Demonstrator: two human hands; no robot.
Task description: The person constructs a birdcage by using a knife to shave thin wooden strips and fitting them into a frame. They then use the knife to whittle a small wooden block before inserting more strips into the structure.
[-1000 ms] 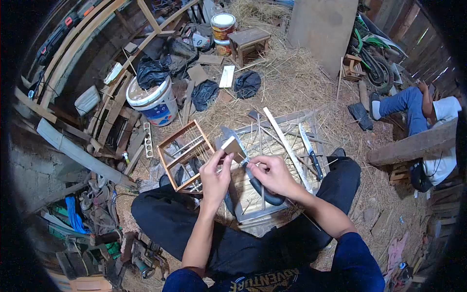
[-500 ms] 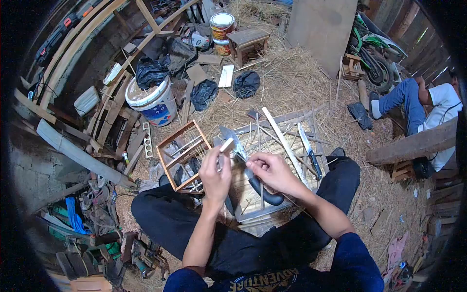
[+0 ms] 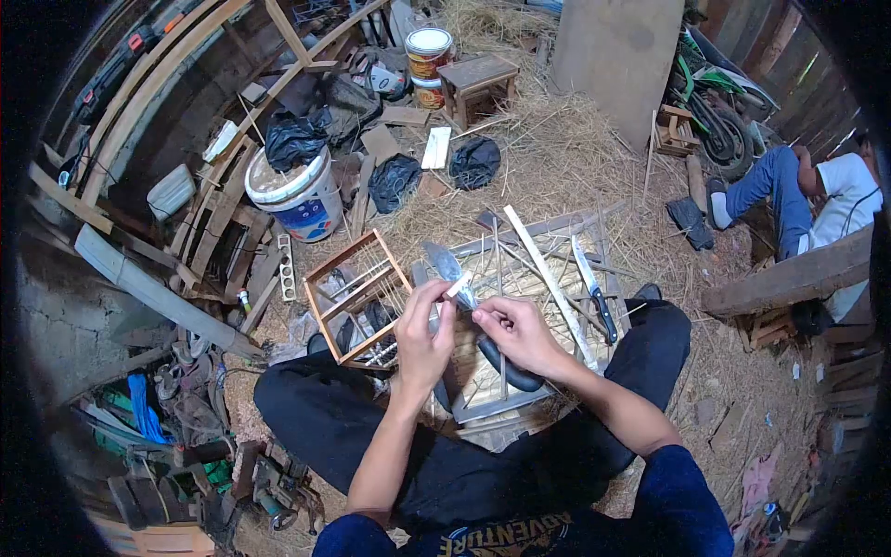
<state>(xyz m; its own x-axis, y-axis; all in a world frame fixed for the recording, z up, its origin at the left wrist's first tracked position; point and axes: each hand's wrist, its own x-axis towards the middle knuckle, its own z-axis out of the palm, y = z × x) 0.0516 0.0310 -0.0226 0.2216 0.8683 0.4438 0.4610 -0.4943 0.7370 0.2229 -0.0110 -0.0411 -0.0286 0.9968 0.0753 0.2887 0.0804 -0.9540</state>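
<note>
My left hand is closed in a pinch on a small pale wood piece. Close beside it, my right hand has thumb and forefinger pressed together at the wood's near end; what they grip, if anything, is too small to make out. Under and just beyond both hands is a broad-bladed knife with a curved black handle; whether a hand touches it is hidden. A wooden frame with thin bars leans left of my left hand. On the slatted board lie a pale wood strip and a black-handled kitchen knife.
Straw and shavings cover the ground. A white bucket, black plastic bags and a wooden stool stand ahead. A person sits at right beyond a wooden beam, near a green motorcycle.
My left hand has moved slightly right and down with the wood piece, bringing it closer to my right hand. The view has shifted a little.
</note>
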